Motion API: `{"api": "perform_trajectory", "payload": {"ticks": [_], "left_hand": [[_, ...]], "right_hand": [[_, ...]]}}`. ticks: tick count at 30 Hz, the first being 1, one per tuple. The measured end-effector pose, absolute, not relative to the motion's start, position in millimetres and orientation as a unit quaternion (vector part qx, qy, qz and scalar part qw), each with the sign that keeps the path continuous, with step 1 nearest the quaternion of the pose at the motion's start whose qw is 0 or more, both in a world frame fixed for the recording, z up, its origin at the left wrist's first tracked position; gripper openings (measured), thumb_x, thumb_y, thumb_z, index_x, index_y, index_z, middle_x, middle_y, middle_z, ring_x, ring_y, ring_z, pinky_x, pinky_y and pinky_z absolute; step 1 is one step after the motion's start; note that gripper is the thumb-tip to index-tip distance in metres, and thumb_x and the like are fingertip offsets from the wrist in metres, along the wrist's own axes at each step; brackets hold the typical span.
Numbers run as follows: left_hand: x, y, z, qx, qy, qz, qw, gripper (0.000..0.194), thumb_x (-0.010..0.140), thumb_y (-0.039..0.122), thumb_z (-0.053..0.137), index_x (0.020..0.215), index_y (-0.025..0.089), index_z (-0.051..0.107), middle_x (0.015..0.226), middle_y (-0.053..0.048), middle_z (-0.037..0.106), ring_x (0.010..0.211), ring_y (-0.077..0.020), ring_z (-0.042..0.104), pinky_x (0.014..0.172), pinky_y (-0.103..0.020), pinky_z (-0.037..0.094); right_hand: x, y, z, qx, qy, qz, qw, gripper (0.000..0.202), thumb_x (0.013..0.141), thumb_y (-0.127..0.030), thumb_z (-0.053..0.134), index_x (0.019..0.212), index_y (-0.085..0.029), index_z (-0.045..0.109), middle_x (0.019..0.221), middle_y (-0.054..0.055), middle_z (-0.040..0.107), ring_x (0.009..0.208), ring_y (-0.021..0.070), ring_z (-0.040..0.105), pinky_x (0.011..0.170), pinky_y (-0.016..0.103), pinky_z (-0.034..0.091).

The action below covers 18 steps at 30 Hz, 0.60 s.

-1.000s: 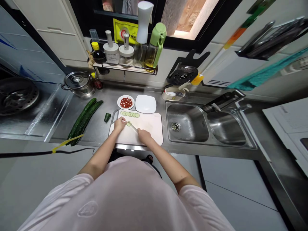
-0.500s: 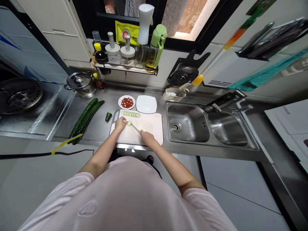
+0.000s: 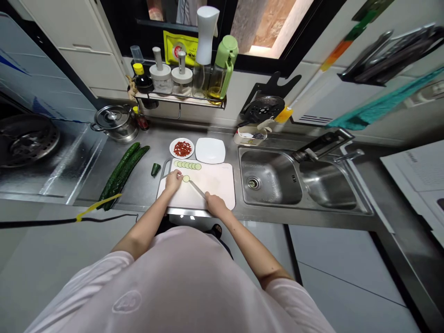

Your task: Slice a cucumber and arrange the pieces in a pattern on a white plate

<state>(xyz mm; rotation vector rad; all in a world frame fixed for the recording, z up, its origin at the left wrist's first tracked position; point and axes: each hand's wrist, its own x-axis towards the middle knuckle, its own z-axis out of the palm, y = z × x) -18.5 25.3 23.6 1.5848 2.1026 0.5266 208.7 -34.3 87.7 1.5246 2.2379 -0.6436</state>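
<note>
On the white cutting board point(image 3: 217, 179) my right hand point(image 3: 215, 203) is closed around the handle of a knife point(image 3: 197, 188), its blade pointing up and left. The blade's tip is close to a single pale cucumber slice point(image 3: 186, 178) lying on the board. Just left of that slice is my left hand point(image 3: 173, 180), fingers curled and drawn together with the thumb towards the slice; whether anything is between them is hidden. Overlapping cucumber slices point(image 3: 188, 165) form a row along the board's far side. A dark green cucumber end point(image 3: 156, 169) sits left of the board.
Whole cucumbers point(image 3: 126, 171) lie to the left, near a lidded steel pot point(image 3: 116, 122). Behind the board are a plate of chopped red pieces point(image 3: 182, 148) and a white square plate point(image 3: 210, 151). A double sink point(image 3: 272, 178) is at right; a condiment rack point(image 3: 183, 99) hangs above.
My right hand has moved slightly right and down with the knife, so the blade has drawn back from the single slice. My left hand stays almost in place.
</note>
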Motion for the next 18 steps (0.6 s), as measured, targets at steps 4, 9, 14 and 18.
{"api": "perform_trajectory", "payload": {"ticks": [4, 9, 14, 18], "left_hand": [[-12, 11, 25, 0.614, 0.736, 0.205, 0.197, 0.031, 0.085, 0.031, 0.047, 0.111, 0.019, 0.057, 0.099, -0.008, 0.057, 0.087, -0.0183, 0.056, 0.081, -0.028, 0.041], [-4, 2, 30, 0.648, 0.717, 0.183, 0.184, 0.035, 0.087, 0.032, 0.043, 0.116, 0.019, 0.058, 0.105, -0.01, 0.053, 0.099, -0.0215, 0.053, 0.091, -0.029, 0.04], [-2, 6, 31, 0.631, 0.73, 0.177, 0.194, 0.03, 0.084, 0.031, 0.047, 0.108, 0.019, 0.061, 0.104, -0.01, 0.053, 0.096, -0.0212, 0.054, 0.088, -0.03, 0.041], [-3, 16, 26, 0.596, 0.75, 0.19, 0.216, 0.024, 0.079, 0.032, 0.054, 0.097, 0.019, 0.062, 0.099, -0.007, 0.055, 0.087, -0.0184, 0.056, 0.081, -0.028, 0.043]], "right_hand": [[220, -40, 85, 0.586, 0.767, -0.222, 0.14, 0.024, 0.094, -0.025, 0.032, 0.114, -0.017, 0.042, 0.094, 0.011, 0.062, 0.087, 0.0226, 0.06, 0.069, 0.028, 0.039], [233, -37, 85, 0.67, 0.7, -0.227, 0.099, 0.028, 0.096, -0.028, 0.028, 0.119, -0.015, 0.037, 0.092, 0.012, 0.063, 0.083, 0.0211, 0.06, 0.067, 0.026, 0.037], [233, -33, 86, 0.702, 0.666, -0.237, 0.086, 0.031, 0.095, -0.027, 0.029, 0.124, -0.013, 0.032, 0.095, 0.014, 0.062, 0.084, 0.0211, 0.06, 0.066, 0.026, 0.037], [229, -34, 82, 0.699, 0.668, -0.24, 0.086, 0.031, 0.095, -0.026, 0.029, 0.123, -0.015, 0.032, 0.093, 0.013, 0.062, 0.083, 0.0215, 0.06, 0.066, 0.027, 0.037]]}}
